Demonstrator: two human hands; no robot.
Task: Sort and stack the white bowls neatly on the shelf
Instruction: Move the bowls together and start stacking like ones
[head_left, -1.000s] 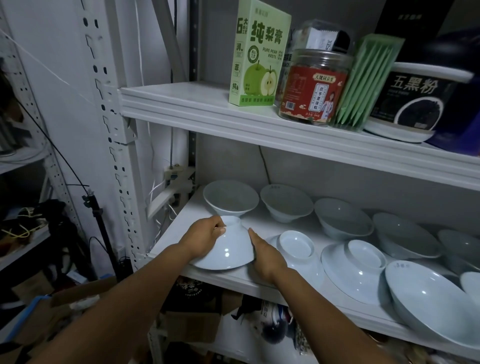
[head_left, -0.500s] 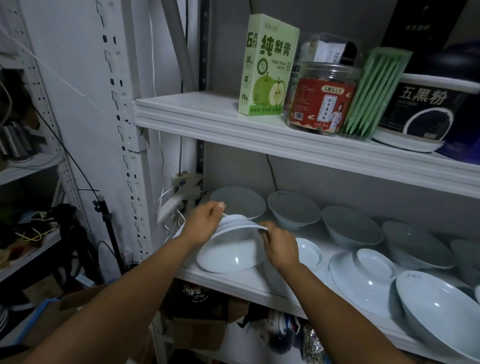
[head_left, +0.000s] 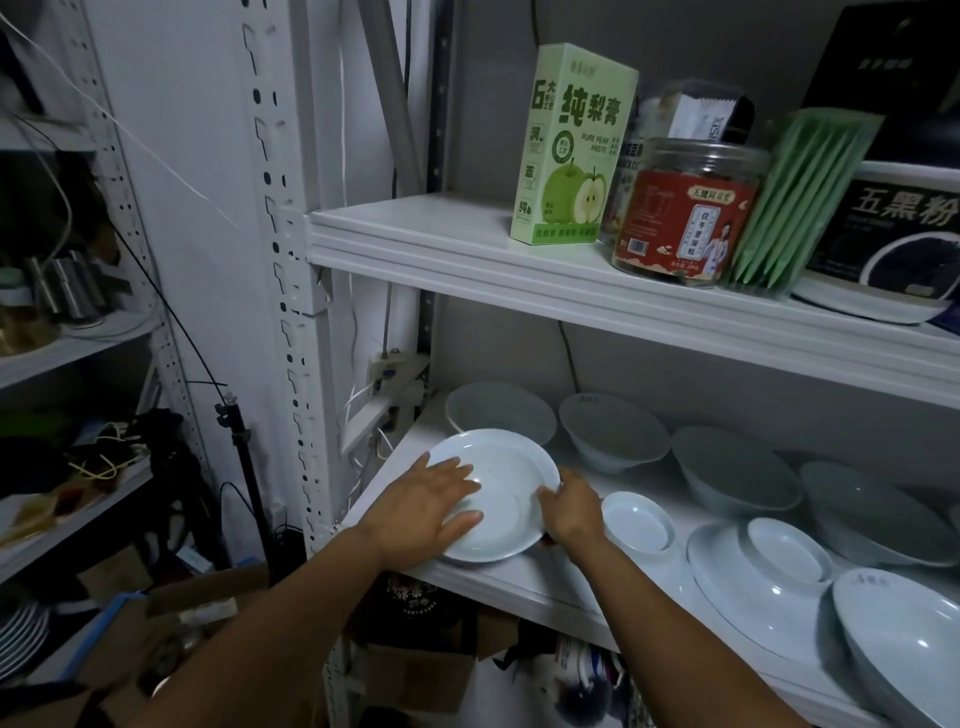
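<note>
A white bowl (head_left: 511, 488) sits at the front left of the lower shelf (head_left: 519, 584), its opening turned up and toward me. My left hand (head_left: 421, 512) lies flat over its inside with straight, spread fingers. The bowl's right rim is gripped by my right hand (head_left: 571, 512). Behind stand several upright white bowls, the nearest (head_left: 498, 413) at the back left, then one (head_left: 613, 431) to its right. Two bowls lie upside down to the right, a small one (head_left: 639, 525) beside my right hand and a wider one (head_left: 763, 577). An upright bowl (head_left: 904, 644) is at the front right.
The upper shelf (head_left: 467, 249) overhangs the bowls and carries a green box (head_left: 571, 145), a red-labelled jar (head_left: 685, 213) and a black tub (head_left: 893, 239). A perforated white post (head_left: 280, 260) and a power strip (head_left: 382, 402) with cables stand at the left. Cardboard boxes (head_left: 415, 670) lie below.
The bowl, upside down a second ago, has been lifted and flipped by both hands so its opening faces up. My left hand moved from its outer side onto its inside.
</note>
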